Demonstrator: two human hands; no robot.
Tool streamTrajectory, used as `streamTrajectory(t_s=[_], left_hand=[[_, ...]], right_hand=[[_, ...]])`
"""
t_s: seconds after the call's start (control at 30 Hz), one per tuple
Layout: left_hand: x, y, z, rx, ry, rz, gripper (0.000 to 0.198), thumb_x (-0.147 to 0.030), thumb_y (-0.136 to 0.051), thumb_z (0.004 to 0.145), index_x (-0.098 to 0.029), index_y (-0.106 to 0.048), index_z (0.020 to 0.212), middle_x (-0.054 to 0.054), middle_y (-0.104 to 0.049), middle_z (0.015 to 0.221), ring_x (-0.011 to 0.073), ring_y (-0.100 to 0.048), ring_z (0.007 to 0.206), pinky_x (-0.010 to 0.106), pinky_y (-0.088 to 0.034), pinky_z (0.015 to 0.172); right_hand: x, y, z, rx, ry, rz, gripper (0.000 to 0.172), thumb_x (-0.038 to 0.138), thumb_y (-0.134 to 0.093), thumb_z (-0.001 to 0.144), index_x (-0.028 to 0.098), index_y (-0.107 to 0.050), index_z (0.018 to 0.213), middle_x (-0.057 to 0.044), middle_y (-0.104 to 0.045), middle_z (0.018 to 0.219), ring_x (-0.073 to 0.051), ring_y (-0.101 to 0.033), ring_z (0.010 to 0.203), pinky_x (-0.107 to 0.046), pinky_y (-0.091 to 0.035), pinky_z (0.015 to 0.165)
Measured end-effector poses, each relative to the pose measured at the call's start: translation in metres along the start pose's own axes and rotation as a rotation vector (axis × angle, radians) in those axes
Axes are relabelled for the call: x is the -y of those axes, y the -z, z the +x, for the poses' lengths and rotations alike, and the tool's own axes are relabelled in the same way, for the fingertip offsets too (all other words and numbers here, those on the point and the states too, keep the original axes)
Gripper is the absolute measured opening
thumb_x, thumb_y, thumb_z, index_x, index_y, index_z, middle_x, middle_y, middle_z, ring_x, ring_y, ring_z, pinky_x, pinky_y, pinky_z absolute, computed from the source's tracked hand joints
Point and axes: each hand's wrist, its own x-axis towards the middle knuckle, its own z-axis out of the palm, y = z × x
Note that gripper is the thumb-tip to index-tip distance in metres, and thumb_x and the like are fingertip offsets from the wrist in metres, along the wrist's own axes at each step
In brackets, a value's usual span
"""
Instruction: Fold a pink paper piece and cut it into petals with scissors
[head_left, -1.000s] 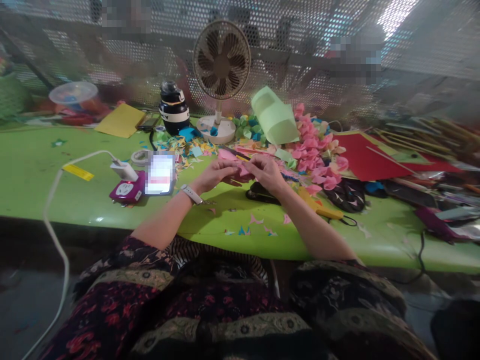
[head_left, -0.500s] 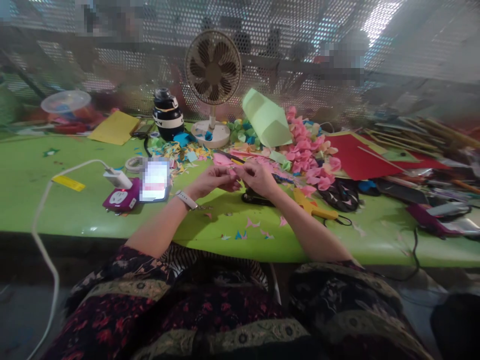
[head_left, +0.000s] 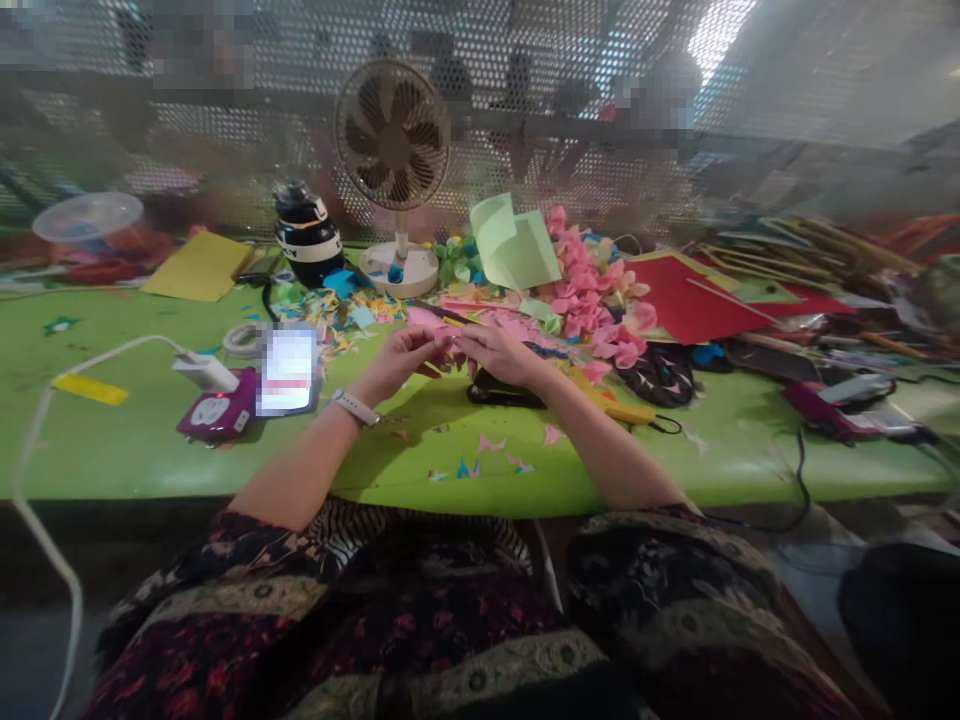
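Above the near middle of the green table (head_left: 420,460), my two hands meet fingertip to fingertip. Both my left hand (head_left: 405,358) and my right hand (head_left: 496,353) pinch a small piece of pink paper (head_left: 447,339), mostly covered by the fingers. Under my right hand lies a black tool (head_left: 501,391), partly hidden. A yellow glue gun (head_left: 628,411) rests beside my right forearm. Pink paper scraps (head_left: 491,442) are scattered in front of me. Beyond my hands is a heap of pink paper petals (head_left: 581,285), with a rolled pale green sheet (head_left: 517,245) next to it.
To the left are a lit phone (head_left: 287,370), a purple socket box (head_left: 217,412) with a white cable, and a black bottle (head_left: 307,240). A fan (head_left: 394,140) stands behind. Red paper (head_left: 686,300) and another purple box (head_left: 832,412) lie to the right.
The view has shifted, so the table's things appear further left. My fingers have moved slightly around the pink paper, and my right hand's fingers look straighter.
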Motion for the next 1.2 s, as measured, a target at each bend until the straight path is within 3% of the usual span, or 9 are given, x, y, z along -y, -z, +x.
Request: streamTrajectory(t_s=[0.1,0.2,0.3,0.37,0.57,0.73,1.0,1.2], left_hand=[[-0.002,0.001,0.001,-0.106,0.002,-0.049,0.038,-0.053,-0.081,0.079,-0.019,-0.062,0.082,0.003,-0.074,0.077,0.015,-0.073,0.07,0.025,-0.057,0.062],[-0.006,0.002,0.001,-0.168,0.028,-0.104,0.039,-0.052,-0.082,0.077,-0.019,-0.061,0.084,0.005,-0.077,0.084,0.0173,-0.075,0.075,0.025,-0.055,0.061],[-0.006,-0.001,0.0,-0.172,0.049,-0.104,0.036,-0.049,-0.081,0.079,-0.018,-0.064,0.087,0.008,-0.079,0.089,0.0188,-0.076,0.076,0.025,-0.055,0.06],[-0.005,-0.002,0.0,-0.18,0.061,-0.094,0.033,-0.046,-0.08,0.08,-0.018,-0.066,0.088,0.009,-0.079,0.089,0.0188,-0.076,0.076,0.025,-0.054,0.059],[-0.002,-0.001,0.002,-0.187,0.094,-0.093,0.029,-0.043,-0.08,0.08,-0.017,-0.068,0.088,0.009,-0.079,0.088,0.019,-0.076,0.078,0.025,-0.055,0.061],[-0.003,0.0,0.002,-0.178,0.111,-0.091,0.021,-0.036,-0.077,0.083,-0.017,-0.07,0.088,0.01,-0.079,0.091,0.0196,-0.076,0.077,0.029,-0.058,0.066],[-0.004,-0.001,0.001,-0.164,0.133,-0.089,0.019,-0.034,-0.077,0.084,-0.017,-0.069,0.086,0.01,-0.079,0.091,0.0188,-0.076,0.075,0.029,-0.058,0.065],[-0.001,0.003,0.004,-0.203,0.136,-0.144,0.017,-0.03,-0.077,0.083,-0.017,-0.069,0.089,0.009,-0.079,0.091,0.0176,-0.076,0.079,0.026,-0.057,0.064]], right_hand=[[-0.004,0.022,-0.003,-0.036,-0.146,-0.161,0.026,0.026,-0.042,0.102,0.018,-0.058,0.083,-0.005,-0.07,0.082,-0.013,-0.063,0.063,-0.025,-0.046,0.063],[-0.019,0.047,-0.007,-0.18,-0.364,-0.569,0.023,0.023,-0.05,0.095,0.017,-0.059,0.076,-0.01,-0.071,0.085,-0.017,-0.063,0.072,-0.026,-0.042,0.062],[-0.038,0.061,-0.008,-0.09,-0.602,-0.79,0.01,0.023,-0.062,0.086,0.016,-0.065,0.08,-0.013,-0.072,0.086,-0.023,-0.065,0.081,-0.029,-0.04,0.061],[-0.046,0.063,-0.007,-0.008,-0.671,-0.833,0.015,0.029,-0.067,0.083,0.015,-0.069,0.088,-0.014,-0.072,0.089,-0.026,-0.066,0.086,-0.03,-0.042,0.063],[-0.055,0.062,-0.005,-0.009,-0.69,-0.853,0.035,0.032,-0.069,0.084,0.014,-0.069,0.113,-0.017,-0.073,0.111,-0.031,-0.066,0.102,-0.034,-0.047,0.075],[-0.059,0.063,-0.003,-0.003,-0.748,-0.863,0.026,0.02,-0.067,0.084,0.014,-0.073,0.109,-0.016,-0.074,0.11,-0.03,-0.067,0.103,-0.035,-0.048,0.08],[-0.064,0.064,-0.003,-0.213,-0.763,-0.883,0.039,0.015,-0.054,0.089,0.015,-0.067,0.126,-0.018,-0.072,0.124,-0.032,-0.067,0.111,-0.036,-0.05,0.084],[-0.061,0.06,-0.001,0.053,-0.741,-0.864,0.04,0.035,-0.072,0.081,0.013,-0.07,0.114,-0.017,-0.074,0.107,-0.03,-0.069,0.098,-0.034,-0.051,0.078]])
